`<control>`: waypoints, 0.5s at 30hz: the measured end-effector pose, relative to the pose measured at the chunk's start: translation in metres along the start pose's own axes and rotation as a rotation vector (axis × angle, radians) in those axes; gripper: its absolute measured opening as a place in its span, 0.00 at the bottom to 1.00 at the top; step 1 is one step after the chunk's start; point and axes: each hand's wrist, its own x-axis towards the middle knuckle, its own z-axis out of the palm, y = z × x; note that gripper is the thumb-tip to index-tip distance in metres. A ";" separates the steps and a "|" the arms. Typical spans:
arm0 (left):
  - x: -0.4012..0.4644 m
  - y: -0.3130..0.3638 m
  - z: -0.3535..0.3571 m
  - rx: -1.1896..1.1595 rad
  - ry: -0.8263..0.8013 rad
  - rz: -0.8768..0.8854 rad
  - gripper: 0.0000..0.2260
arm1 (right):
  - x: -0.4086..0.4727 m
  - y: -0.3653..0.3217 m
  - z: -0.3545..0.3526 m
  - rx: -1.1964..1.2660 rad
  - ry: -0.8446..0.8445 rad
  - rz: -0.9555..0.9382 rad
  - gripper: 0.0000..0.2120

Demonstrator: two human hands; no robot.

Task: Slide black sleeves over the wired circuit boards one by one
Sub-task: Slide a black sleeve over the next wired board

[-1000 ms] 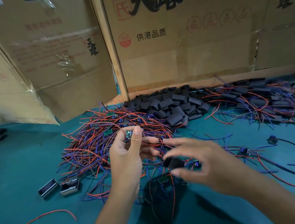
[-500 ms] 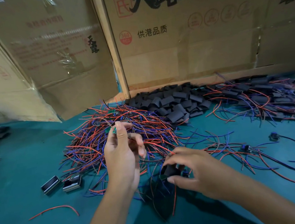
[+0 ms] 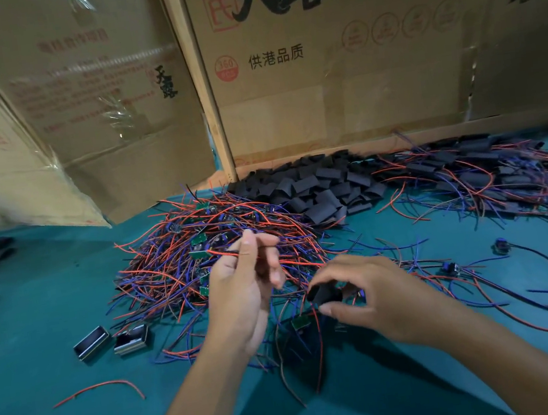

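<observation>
My right hand [image 3: 376,294] pinches a black sleeve [image 3: 323,294] between thumb and fingers, low over the teal table [image 3: 36,305]. A small green circuit board [image 3: 300,322] with red and dark wires hangs just below the sleeve. My left hand [image 3: 244,286] is raised to the left of it, thumb and forefinger pinching thin wires [image 3: 223,252] at the edge of the tangled pile of wired boards [image 3: 208,249]. A heap of loose black sleeves [image 3: 315,188] lies behind, against the cardboard.
Sleeved boards with wires [image 3: 489,174] are piled at the back right. Two small black rectangular parts [image 3: 111,341] and a loose red wire [image 3: 98,389] lie at the left. Cardboard boxes [image 3: 351,60] wall the back. Black cables with plugs [image 3: 498,245] trail at right.
My left hand has risen and moved toward the wire pile, now pinching wires. My right hand has closed round the black sleeve and lowered it over the green board.
</observation>
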 end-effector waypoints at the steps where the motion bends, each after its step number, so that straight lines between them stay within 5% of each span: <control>1: 0.001 0.003 -0.002 -0.013 0.020 0.006 0.15 | -0.001 0.005 -0.003 0.014 0.017 0.033 0.10; 6: 0.003 0.008 -0.005 -0.017 0.029 0.039 0.16 | -0.002 0.020 -0.006 0.036 0.169 0.161 0.12; 15: 0.002 0.002 -0.007 0.145 -0.052 0.211 0.17 | -0.003 0.011 -0.003 0.089 0.226 0.104 0.14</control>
